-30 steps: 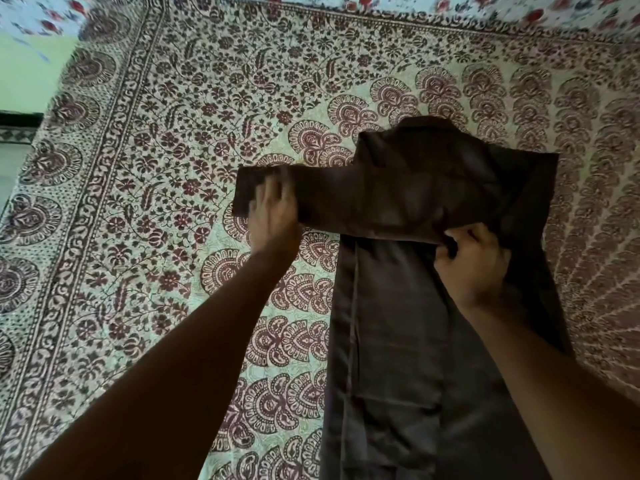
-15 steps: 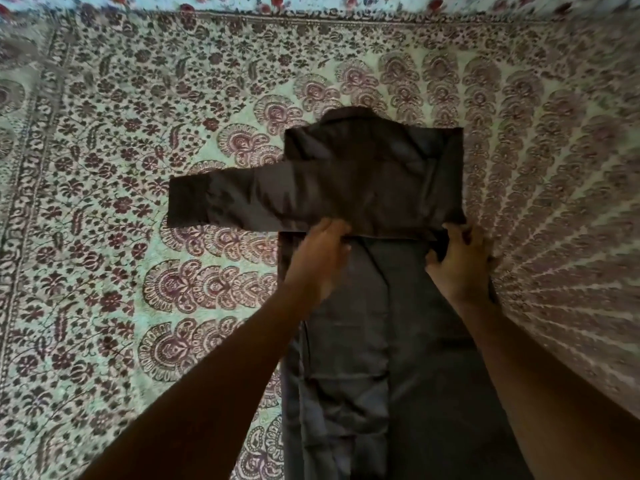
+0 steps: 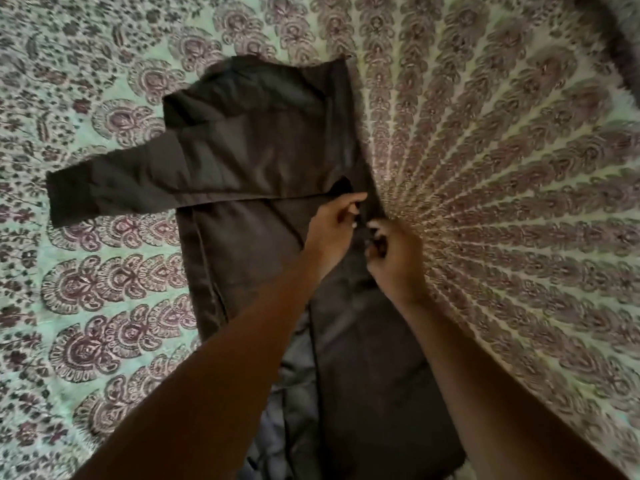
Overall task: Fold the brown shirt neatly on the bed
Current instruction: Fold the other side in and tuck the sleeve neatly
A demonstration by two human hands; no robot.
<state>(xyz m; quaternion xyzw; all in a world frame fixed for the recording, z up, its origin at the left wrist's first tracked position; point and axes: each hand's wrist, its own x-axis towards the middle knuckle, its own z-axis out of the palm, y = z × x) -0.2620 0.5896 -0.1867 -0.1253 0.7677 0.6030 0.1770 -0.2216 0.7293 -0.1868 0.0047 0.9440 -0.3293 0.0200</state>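
The bed (image 3: 519, 168) is covered by a printed sheet of maroon paisley and floral motifs on a pale green ground, and the brown shirt (image 3: 263, 147) lies flat on it, slightly left of centre, its body running lengthwise toward the viewer. At far left one sleeve (image 3: 114, 192) is folded across the chest and sticks out past the shirt's left side, its cuff resting on the sheet. Moving right, the left arm reaches in diagonally from the lower left across the shirt's body; the left hand (image 3: 334, 226) sits at the shirt's right edge just below the sleeve fold, index finger extended and the other fingers curled in, though whether it actually pinches cloth cannot be told. Just beside it, nearly touching, the right hand (image 3: 393, 251) has its fingers curled around a bunch of fabric at the same edge. Half a second earlier the left hand was at the middle of the shirt under the sleeve fold; it has since crossed to meet the right hand, and the view has swung so the shirt now appears tilted.
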